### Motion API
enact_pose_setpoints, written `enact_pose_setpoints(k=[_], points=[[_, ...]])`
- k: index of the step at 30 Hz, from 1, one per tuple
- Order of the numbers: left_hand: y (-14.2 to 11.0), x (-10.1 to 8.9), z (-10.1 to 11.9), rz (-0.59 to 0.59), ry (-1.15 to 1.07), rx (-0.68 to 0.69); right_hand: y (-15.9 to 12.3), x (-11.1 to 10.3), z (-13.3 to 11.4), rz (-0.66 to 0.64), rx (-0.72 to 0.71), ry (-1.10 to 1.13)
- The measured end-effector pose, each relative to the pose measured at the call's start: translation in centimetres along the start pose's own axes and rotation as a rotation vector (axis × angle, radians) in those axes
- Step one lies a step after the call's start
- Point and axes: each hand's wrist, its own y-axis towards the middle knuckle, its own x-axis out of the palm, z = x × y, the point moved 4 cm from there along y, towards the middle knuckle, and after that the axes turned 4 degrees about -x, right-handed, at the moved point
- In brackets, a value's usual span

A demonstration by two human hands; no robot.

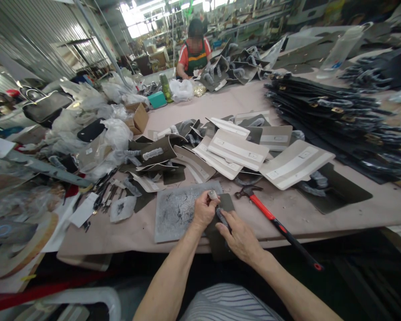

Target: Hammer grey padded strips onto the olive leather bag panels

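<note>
Holding a dark panel (227, 203) at the near edge of the bench (349, 218), two bare hands occupy the near centre of the scene. The left hand (203, 213) has its grip closed on a small pale cylinder (212, 195), whose end faces up; the right hand (243, 237) has its grip curled around a plastic-wrapped handle (222, 217) that lies along the panel. The panel rests partly over the right side of a worn grey slab (170, 218), and its near end projects past the bench edge. Just to the right lies a hammer (280, 226) with a red and black shaft, untouched, its butt also beyond the edge. Farther off, a loose heap of pale-backed panels (239, 149) spreads across the middle, and a tall stack of dark pieces (321, 116) stands at right. As to progress, one panel appears to be in mid-operation, with both hands engaged and nothing yet released. The heap suggests a batch handled piece by piece, but which pieces are finished and which remain cannot be told. At the far side, a co-worker (196, 60) in a dark apron is beside further panels.
</note>
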Motion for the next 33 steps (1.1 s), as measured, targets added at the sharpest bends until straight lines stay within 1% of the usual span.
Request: enact_pose_setpoints(k=[5,7,9,11,12,13,14,16,17,18,19,20,22,23,24,25,26,27,28,30,31,32,33], points=[[-0.1,0.1,-0.4,0.088,0.025,0.002,-0.6,-0.4,0.1,-0.047,-0.004,0.048],[-0.2,0.1,-0.4,0.097,0.052,0.01,-0.9,-0.7,0.3,-0.026,-0.009,0.065],[-0.4,0.0,-0.2,0.091,0.107,0.043,-1.2,-1.5,1.0,0.049,-0.021,0.04],[-0.8,0.0,0.1,0.067,0.194,0.116,-1.5,-2.9,2.5,0.179,0.002,-0.092],[-1.0,0.1,0.3,0.045,0.242,0.161,-1.8,-3.8,3.7,0.241,0.042,-0.195],[-1.2,0.2,0.5,0.013,0.288,0.204,-2.1,-4.6,5.0,0.28,0.1,-0.307],[-1.4,0.3,0.7,-0.02,0.323,0.238,-2.5,-5.2,6.4,0.282,0.163,-0.411],[-1.5,0.5,0.8,-0.066,0.343,0.266,-3.1,-6.0,9.1,0.19,0.275,-0.533],[-1.5,0.5,0.8,-0.07,0.327,0.257,-3.3,-6.2,10.1,0.128,0.321,-0.532],[-1.3,0.4,0.8,-0.066,0.296,0.236,-3.6,-6.3,11.0,0.067,0.366,-0.477],[-1.1,0.3,0.7,-0.057,0.256,0.21,-3.8,-6.2,11.5,0.018,0.419,-0.362],[-1.0,0.2,0.7,-0.05,0.218,0.186,-3.9,-6.1,11.6,-0.029,0.476,-0.183],[-0.7,0.1,0.6,-0.055,0.17,0.155,-3.9,-5.5,10.7,-0.143,0.592,0.289],[-0.7,0.1,0.7,-0.06,0.163,0.151,-3.9,-5.3,9.6,-0.19,0.637,0.513],[-0.7,0.1,0.7,-0.064,0.165,0.153,-3.7,-5.4,8.3,-0.213,0.665,0.684],[-0.7,0.1,0.7,-0.067,0.173,0.16,-3.5,-5.8,7.0,-0.211,0.671,0.779],[-0.8,0.1,0.7,-0.07,0.184,0.17,-3.2,-6.4,5.7,-0.176,0.643,0.793],[-0.8,0.1,0.7,-0.074,0.197,0.18,-2.8,-7.4,4.5,-0.102,0.576,0.734],[-0.9,0.1,0.7,-0.077,0.21,0.191,-2.4,-8.5,3.3,-0.012,0.471,0.626],[-1.0,0.2,0.5,-0.085,0.23,0.205,-1.6,-10.5,1.4,0.162,0.232,0.354],[-1.0,0.2,0.4,-0.086,0.235,0.209,-1.3,-11.1,0.7,0.219,0.137,0.216],[-1.0,0.2,0.4,-0.085,0.24,0.209,-1.0,-11.4,0.3,0.227,0.075,0.087],[-0.9,0.2,0.3,-0.082,0.246,0.208,-0.7,-11.5,0.2,0.185,0.049,-0.026]])
